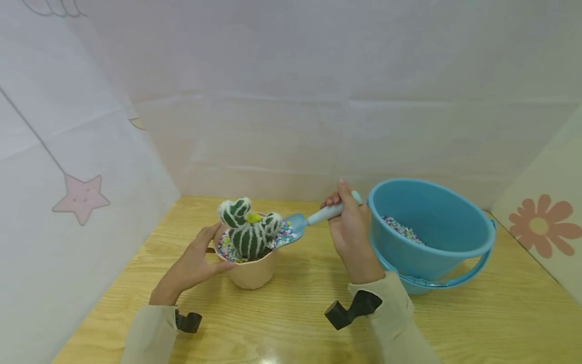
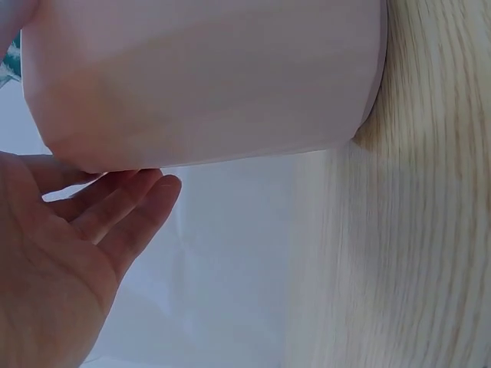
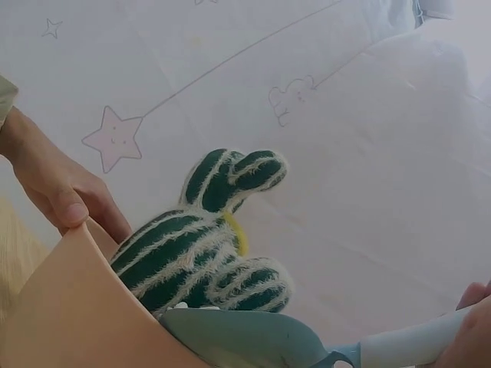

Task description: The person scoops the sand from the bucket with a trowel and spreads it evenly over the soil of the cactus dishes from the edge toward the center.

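A peach flower pot (image 1: 251, 275) stands on the table with a green and white fuzzy cactus (image 1: 249, 241) in it and colourful pebbles (image 1: 226, 248) around the plant. My left hand (image 1: 195, 265) holds the pot from its left side, thumb at the near rim and fingers around the far side; the left wrist view shows the fingers (image 2: 134, 218) against its wall. In my right hand (image 1: 352, 235) is the pale handle of a small blue trowel (image 1: 297, 225). Its blade, bearing pebbles, tilts down over the pot's right rim beside the cactus.
Right of my right hand is a large blue bucket (image 1: 436, 263) with pebbles (image 1: 402, 230) inside, its handle hanging at the front. The wooden table (image 1: 309, 313) is bordered by pale printed sheets (image 1: 282, 136) at the back and sides.
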A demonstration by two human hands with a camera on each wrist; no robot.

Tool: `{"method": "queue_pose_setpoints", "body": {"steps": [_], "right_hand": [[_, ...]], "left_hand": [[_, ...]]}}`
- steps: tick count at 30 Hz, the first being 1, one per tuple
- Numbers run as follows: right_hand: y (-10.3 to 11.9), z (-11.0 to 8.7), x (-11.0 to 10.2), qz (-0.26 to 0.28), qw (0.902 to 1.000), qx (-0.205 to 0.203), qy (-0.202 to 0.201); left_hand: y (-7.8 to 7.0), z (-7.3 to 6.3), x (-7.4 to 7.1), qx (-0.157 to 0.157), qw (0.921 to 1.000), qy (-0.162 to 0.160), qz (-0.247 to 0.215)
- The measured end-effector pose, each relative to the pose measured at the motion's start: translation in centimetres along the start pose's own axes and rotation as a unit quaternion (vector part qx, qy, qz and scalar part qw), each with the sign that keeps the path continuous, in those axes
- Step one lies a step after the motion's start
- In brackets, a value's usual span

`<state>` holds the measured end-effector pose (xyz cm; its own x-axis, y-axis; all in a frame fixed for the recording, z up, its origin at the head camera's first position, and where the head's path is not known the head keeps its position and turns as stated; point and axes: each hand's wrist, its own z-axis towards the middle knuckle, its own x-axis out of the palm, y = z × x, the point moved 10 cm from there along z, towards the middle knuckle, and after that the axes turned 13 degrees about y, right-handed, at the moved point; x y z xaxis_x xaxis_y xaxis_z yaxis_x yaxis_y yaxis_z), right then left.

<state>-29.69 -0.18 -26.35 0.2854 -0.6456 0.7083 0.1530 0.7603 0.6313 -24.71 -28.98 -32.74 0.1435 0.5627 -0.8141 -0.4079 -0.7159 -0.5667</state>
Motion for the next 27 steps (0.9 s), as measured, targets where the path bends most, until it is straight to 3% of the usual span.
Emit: {"method": "queue_pose_setpoints", "body": {"steps": [17, 27], "right_hand": [[0.1, 0.2, 1.4, -0.041, 0.9988, 0.003, 0.027], [-0.1, 0.0, 1.7, -0.055, 0.9982, -0.020, 0.013]], "left_hand": [[-0.1, 0.5, 0.6, -0.012, 0.9995, 0.002, -0.029], [-0.7, 0.8, 0.9, -0.016, 0.9992, -0.008, -0.034]]}}
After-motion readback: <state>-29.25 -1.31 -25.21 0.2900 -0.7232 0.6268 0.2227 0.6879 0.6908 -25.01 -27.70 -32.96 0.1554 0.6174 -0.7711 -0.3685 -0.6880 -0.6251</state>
